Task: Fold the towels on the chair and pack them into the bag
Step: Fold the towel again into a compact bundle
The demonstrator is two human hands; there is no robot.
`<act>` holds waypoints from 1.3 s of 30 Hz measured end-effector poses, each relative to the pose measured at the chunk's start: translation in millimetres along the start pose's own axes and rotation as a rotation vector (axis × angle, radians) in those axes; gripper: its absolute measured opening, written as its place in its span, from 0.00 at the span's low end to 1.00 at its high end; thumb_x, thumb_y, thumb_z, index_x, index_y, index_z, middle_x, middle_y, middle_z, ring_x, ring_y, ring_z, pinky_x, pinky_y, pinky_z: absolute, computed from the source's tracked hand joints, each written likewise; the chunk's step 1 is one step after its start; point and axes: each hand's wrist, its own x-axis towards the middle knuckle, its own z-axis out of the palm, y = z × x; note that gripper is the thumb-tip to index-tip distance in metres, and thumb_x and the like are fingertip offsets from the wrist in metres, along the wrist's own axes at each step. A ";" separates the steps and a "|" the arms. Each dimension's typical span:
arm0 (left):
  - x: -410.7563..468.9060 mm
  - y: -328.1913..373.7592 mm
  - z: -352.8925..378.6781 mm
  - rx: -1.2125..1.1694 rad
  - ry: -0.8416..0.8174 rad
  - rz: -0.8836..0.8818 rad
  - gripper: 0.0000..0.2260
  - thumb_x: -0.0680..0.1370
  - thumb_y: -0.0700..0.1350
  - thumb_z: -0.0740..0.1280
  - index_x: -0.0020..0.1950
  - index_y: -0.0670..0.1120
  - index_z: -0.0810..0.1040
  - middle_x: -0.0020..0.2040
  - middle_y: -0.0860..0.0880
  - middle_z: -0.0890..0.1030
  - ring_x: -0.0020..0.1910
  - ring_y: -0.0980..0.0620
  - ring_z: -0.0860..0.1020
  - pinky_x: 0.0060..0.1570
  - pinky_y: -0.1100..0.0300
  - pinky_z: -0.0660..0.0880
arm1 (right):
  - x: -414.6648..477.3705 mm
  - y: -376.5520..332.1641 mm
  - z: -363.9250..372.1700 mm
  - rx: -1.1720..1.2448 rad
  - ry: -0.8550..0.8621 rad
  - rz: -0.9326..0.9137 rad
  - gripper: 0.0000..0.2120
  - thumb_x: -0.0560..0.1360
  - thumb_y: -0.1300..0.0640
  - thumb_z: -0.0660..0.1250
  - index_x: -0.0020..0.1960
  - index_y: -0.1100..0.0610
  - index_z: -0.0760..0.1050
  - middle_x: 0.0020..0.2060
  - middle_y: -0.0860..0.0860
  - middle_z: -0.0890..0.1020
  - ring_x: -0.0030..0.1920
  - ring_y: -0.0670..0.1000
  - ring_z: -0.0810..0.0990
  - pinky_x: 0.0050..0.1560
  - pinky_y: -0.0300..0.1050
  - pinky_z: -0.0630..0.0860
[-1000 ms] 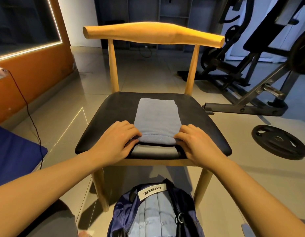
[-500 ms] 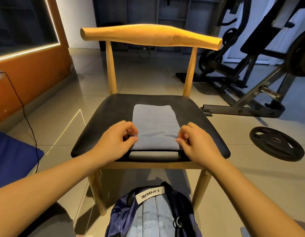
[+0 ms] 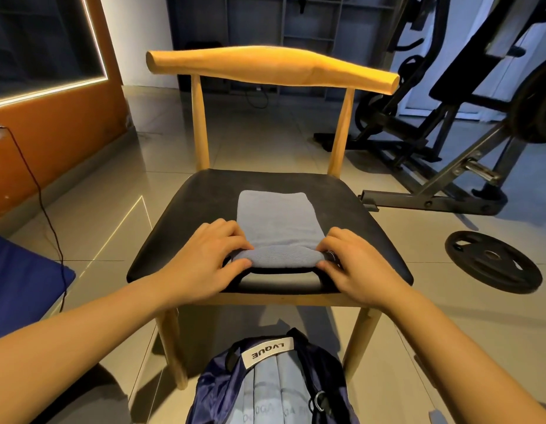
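- The grey-blue towel (image 3: 274, 221) lies folded into a strip mid-seat on the chair (image 3: 201, 203), running toward 12 o'clock with its near edge at 6 o'clock.
- The left hand (image 3: 204, 261) pinches the towel's 7 o'clock corner and the right hand (image 3: 354, 267) its 5 o'clock corner, thumbs under and fingers on top.
- It looks soft, light and floppy, and I'd expect it to sag between grips, so both corners are the place to hold.
- The bag (image 3: 222, 390) stands open on the floor at 6 o'clock.
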 end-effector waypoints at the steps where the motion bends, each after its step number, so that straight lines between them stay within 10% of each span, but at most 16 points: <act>1: 0.7 -0.3 -0.1 -0.048 -0.021 -0.026 0.13 0.81 0.60 0.60 0.55 0.56 0.80 0.52 0.62 0.74 0.54 0.58 0.70 0.54 0.61 0.70 | 1.1 -0.1 -2.7 0.044 -0.041 0.030 0.05 0.81 0.49 0.66 0.53 0.50 0.76 0.47 0.43 0.73 0.48 0.46 0.72 0.47 0.44 0.72; 7: 10.5 -0.7 3.6 -0.132 -0.055 -0.205 0.15 0.85 0.56 0.55 0.48 0.53 0.78 0.44 0.56 0.76 0.48 0.56 0.72 0.52 0.57 0.68 | 10.0 2.0 0.8 0.083 -0.103 0.203 0.15 0.83 0.50 0.61 0.41 0.54 0.76 0.42 0.48 0.73 0.42 0.48 0.74 0.44 0.49 0.75; 15: 15.9 2.2 11.1 -0.134 0.056 -0.290 0.11 0.82 0.57 0.63 0.46 0.53 0.78 0.42 0.57 0.78 0.44 0.56 0.76 0.49 0.59 0.74 | 10.2 -6.7 3.1 0.093 0.327 0.152 0.08 0.82 0.51 0.62 0.49 0.52 0.77 0.45 0.46 0.76 0.46 0.48 0.75 0.46 0.48 0.74; 20: 17.9 0.5 9.9 -0.241 0.062 -0.341 0.08 0.81 0.56 0.66 0.47 0.54 0.76 0.42 0.56 0.80 0.42 0.54 0.78 0.44 0.61 0.77 | 4.5 -20.4 11.4 -0.138 0.149 -0.212 0.12 0.76 0.50 0.71 0.58 0.50 0.79 0.52 0.46 0.80 0.51 0.51 0.77 0.52 0.46 0.71; 24: 15.9 1.7 4.8 -0.117 0.253 -0.103 0.11 0.80 0.59 0.66 0.49 0.53 0.81 0.46 0.58 0.77 0.46 0.56 0.76 0.47 0.61 0.75 | 9.5 -14.8 18.0 -0.022 0.172 -0.108 0.10 0.78 0.55 0.71 0.59 0.52 0.82 0.50 0.48 0.83 0.49 0.53 0.78 0.51 0.46 0.71; 29: 11.2 -7.0 5.3 0.098 0.095 0.093 0.22 0.78 0.67 0.64 0.64 0.54 0.80 0.58 0.59 0.79 0.55 0.60 0.72 0.56 0.60 0.72 | 20.1 -15.7 20.1 0.128 0.130 0.054 0.12 0.83 0.52 0.63 0.64 0.52 0.80 0.55 0.49 0.83 0.57 0.53 0.77 0.61 0.51 0.73; 39: 23.4 -9.2 -5.3 -0.267 -0.055 -0.103 0.09 0.82 0.59 0.62 0.47 0.58 0.78 0.45 0.58 0.77 0.50 0.58 0.73 0.50 0.58 0.72 | 20.6 -19.0 19.6 -0.123 0.126 -0.134 0.12 0.78 0.51 0.68 0.60 0.50 0.77 0.52 0.47 0.77 0.52 0.53 0.74 0.53 0.46 0.68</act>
